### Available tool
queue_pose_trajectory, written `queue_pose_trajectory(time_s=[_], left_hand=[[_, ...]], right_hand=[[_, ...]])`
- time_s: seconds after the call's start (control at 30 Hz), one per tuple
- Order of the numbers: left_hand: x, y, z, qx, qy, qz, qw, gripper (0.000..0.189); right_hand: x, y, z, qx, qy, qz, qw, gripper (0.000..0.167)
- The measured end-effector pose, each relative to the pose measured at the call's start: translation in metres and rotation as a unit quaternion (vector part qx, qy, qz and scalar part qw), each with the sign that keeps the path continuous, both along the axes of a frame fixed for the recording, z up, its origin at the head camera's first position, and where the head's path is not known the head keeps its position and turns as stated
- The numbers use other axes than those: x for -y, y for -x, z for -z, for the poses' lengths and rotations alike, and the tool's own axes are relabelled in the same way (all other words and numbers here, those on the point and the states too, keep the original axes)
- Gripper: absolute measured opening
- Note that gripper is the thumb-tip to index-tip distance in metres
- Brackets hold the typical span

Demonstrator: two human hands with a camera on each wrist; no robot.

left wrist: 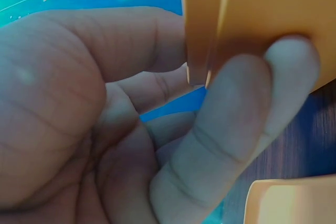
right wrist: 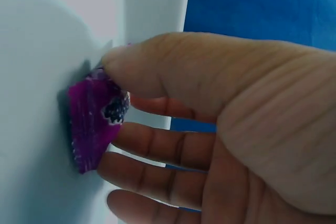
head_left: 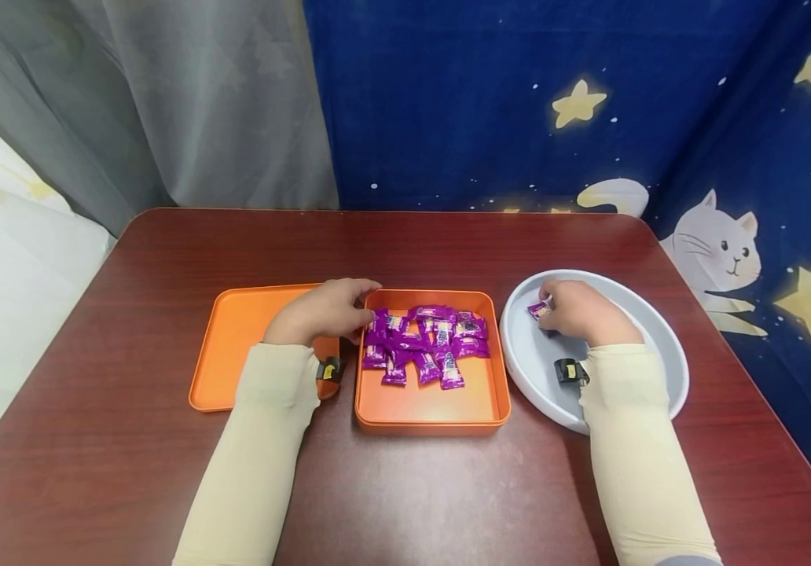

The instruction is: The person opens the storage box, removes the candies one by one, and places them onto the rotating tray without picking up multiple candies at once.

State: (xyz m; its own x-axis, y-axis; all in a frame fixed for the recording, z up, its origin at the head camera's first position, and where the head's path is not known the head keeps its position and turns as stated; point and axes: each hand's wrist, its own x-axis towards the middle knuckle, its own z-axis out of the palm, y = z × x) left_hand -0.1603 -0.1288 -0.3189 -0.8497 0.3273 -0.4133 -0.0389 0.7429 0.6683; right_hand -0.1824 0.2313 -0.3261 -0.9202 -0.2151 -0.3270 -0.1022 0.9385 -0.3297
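A: Right grip?
B: Nearly closed, thumb and fingers pinching a purple-wrapped candy in the round white tray, right of frame.
A: Left grip?
B: Partly curled on the upper-left rim of the orange box, mid-frame. Candy pile inside. Orange lid on counter, left of frame.

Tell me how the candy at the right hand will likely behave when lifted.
The candy is probably light, looking small against the right hand. Its glossy wrapper may be slippery. The thin, crimped end will likely flex, and its flattish shape makes rolling seem unlikely.
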Motion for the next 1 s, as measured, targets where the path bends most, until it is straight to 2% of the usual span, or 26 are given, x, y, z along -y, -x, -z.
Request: queue_pose_trajectory(time_s=[0.13, 0.33, 0.63, 0.77, 1.0], left_hand=[[-0.001, 0.0, -0.001, 0.001, -0.002, 0.0, 1.0, 0.056], [-0.001, 0.0, 0.001, 0.0, 0.002, 0.003, 1.0, 0.056], [0.0, 0.001, 0.003, -0.004, 0.011, 0.005, 0.9999, 0.055], [0.0, 0.001, 0.004, -0.011, 0.016, 0.011, 0.9998, 0.055], [0.0, 0.002, 0.006, -0.013, 0.015, 0.014, 0.9997, 0.054]], right_hand=[[-0.001, -0.001, -0.001, -0.014, -0.005, -0.001, 0.9999, 0.048], [0.0, -0.002, -0.003, -0.011, -0.012, 0.006, 0.9998, 0.06], [0.0, -0.003, -0.004, -0.001, -0.006, 0.023, 0.9997, 0.059], [0.001, -0.005, -0.008, 0.0, -0.005, 0.025, 0.9997, 0.063], [0.011, -0.01, -0.024, -0.014, -0.014, 0.01, 0.9997, 0.076]])
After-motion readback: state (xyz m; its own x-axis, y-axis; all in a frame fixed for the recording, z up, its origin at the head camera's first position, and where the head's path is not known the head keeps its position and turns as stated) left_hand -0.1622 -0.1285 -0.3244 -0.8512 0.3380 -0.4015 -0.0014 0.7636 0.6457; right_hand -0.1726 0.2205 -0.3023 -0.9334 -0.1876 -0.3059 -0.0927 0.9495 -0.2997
